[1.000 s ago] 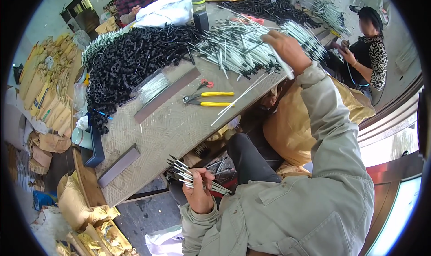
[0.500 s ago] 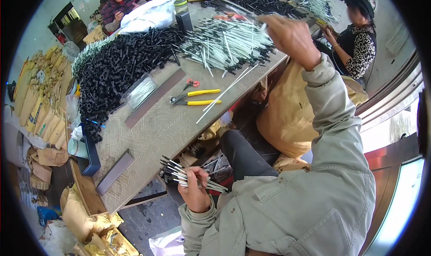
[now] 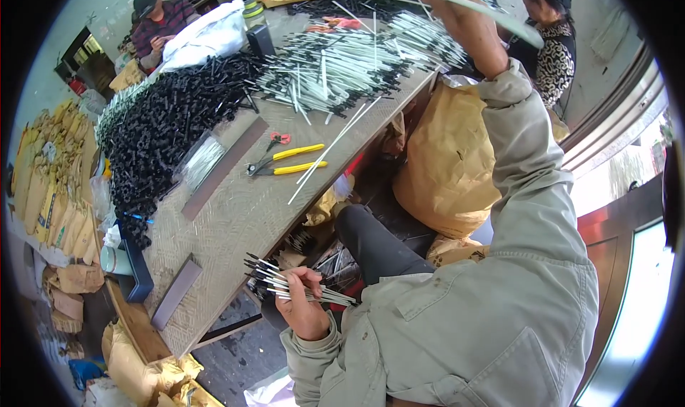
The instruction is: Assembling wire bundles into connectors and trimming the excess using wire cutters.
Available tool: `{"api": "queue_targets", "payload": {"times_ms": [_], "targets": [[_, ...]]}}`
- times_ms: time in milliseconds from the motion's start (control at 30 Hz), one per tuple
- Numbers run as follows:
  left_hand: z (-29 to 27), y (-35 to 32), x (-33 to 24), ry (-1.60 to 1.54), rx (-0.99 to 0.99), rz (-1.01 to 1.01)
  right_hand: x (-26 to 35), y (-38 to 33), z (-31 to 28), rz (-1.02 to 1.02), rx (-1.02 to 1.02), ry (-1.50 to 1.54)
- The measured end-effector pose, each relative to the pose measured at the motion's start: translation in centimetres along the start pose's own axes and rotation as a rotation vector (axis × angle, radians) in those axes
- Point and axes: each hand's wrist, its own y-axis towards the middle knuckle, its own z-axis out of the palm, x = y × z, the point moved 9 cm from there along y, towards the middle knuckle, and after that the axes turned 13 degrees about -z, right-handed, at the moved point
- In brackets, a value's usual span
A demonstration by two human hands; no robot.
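Near my lap, beside the table's front edge, my left hand (image 3: 305,310) is closed round a bundle of thin white rods with black ends (image 3: 275,278), fanned out to the left. My right hand (image 3: 464,18) is raised over the table's far right corner, its fingers closed on a long white rod (image 3: 492,14) that is smeared by motion. The fingertips are partly cut off by the upper rim. Under and left of that hand lies a large heap of white rods with black ends (image 3: 342,68).
A heap of short black parts (image 3: 178,114) covers the table's left side. Yellow-handled pliers (image 3: 289,161), two loose white rods (image 3: 335,150) and a long dark bar (image 3: 225,168) lie on the tabletop (image 3: 221,228). A large tan sack (image 3: 449,164) stands right. Two other people sit beyond.
My right hand has moved up, with the white rod now swung across it. My left hand keeps the bundle. The whole view has shifted slightly.
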Motion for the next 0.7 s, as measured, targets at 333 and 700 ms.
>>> {"api": "queue_targets", "payload": {"times_ms": [333, 700], "targets": [[0.8, 0.4, 0.2, 0.047, 0.009, -0.026, -3.1, -4.0, -3.2, 0.356, -0.048, -0.196], [3.1, 0.2, 0.5, 0.150, 0.098, 0.004, 3.8, -8.9, 8.2, -0.120, 0.570, -0.279]]}}
